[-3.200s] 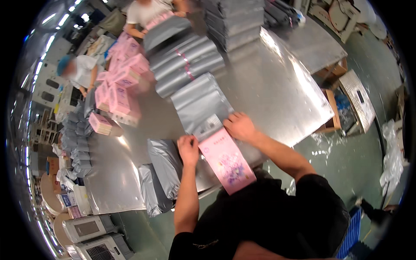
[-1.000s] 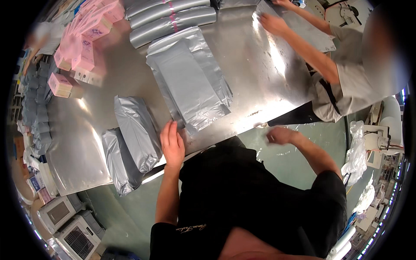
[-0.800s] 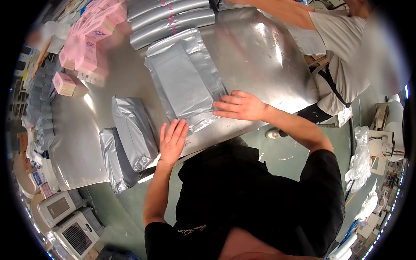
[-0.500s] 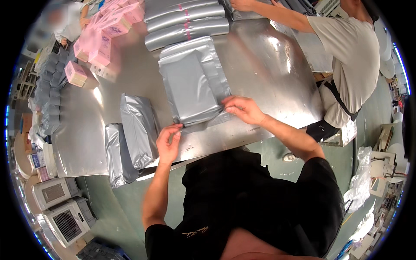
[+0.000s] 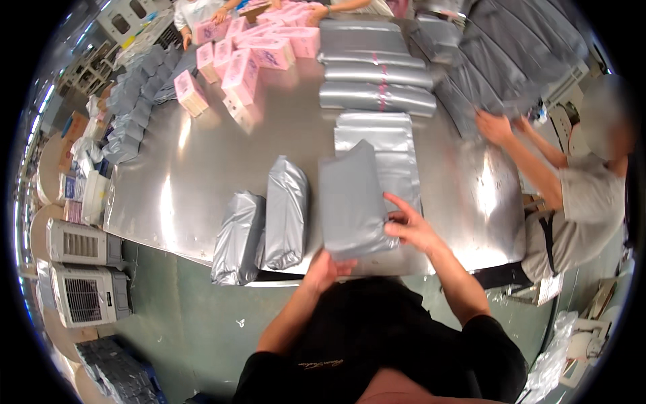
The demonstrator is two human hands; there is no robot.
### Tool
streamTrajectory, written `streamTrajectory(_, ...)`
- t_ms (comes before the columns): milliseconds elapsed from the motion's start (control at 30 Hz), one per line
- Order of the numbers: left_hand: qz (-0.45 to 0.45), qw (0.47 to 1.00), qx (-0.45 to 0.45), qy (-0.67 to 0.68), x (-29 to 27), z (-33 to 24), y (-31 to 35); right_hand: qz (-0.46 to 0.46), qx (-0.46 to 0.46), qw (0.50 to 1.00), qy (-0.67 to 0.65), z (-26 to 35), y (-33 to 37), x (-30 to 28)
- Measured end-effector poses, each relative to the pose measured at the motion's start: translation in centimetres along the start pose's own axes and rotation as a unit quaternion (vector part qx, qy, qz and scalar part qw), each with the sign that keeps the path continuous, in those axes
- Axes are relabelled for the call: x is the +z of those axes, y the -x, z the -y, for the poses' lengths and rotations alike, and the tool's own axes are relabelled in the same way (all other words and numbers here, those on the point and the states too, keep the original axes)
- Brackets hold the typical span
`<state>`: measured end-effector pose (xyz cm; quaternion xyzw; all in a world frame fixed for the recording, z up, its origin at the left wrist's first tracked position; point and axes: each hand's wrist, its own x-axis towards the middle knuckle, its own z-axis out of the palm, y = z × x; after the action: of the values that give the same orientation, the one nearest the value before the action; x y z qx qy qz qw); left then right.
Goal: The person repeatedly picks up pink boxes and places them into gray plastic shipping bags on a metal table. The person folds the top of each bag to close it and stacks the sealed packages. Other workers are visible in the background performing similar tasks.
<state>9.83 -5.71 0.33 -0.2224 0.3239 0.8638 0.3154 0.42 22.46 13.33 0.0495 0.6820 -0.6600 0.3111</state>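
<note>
A filled grey plastic mailer bag (image 5: pixel 351 202) is held tilted up above the table's near edge. My left hand (image 5: pixel 324 271) supports its lower end, the fingers curled under the bottom edge and partly hidden. At its right side, my right hand (image 5: pixel 414 227) grips the edge, with thumb and index finger showing. Beneath and behind it lies a stack of flat silver-grey mailer bags (image 5: pixel 373 128). To the left, two more filled grey bags, one nearer the middle (image 5: pixel 287 212) and one further left (image 5: pixel 239 237), lie side by side at the near edge.
Rolled bundles of grey bags (image 5: pixel 377 97) lie on the metal table (image 5: pixel 168 222) beyond the stack. Pink boxes (image 5: pixel 269 52) are heaped at the far left, near other people's hands. At right, a co-worker (image 5: pixel 579 209) handles large grey bags (image 5: pixel 464 101).
My hands have lifted the filled bag off the flat stack and drawn it nearer, its end raised. My view has shifted left. The co-worker at right now reaches to the large grey bags.
</note>
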Motion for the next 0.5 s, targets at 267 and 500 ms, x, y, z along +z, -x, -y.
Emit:
streamTrajectory(267, -0.191, 0.973, 0.069, -0.113, -7.1, 0.6, 14.2, 0.013, -0.185, 0.952, 0.242, 0.7, -12.4, 19.3)
streamTrajectory(500, -0.646, 0.547, 0.416, -0.331, -11.1, -9.5, 21.0, 0.239, -0.207, 0.907, 0.278, 10.6, -27.4, 21.1)
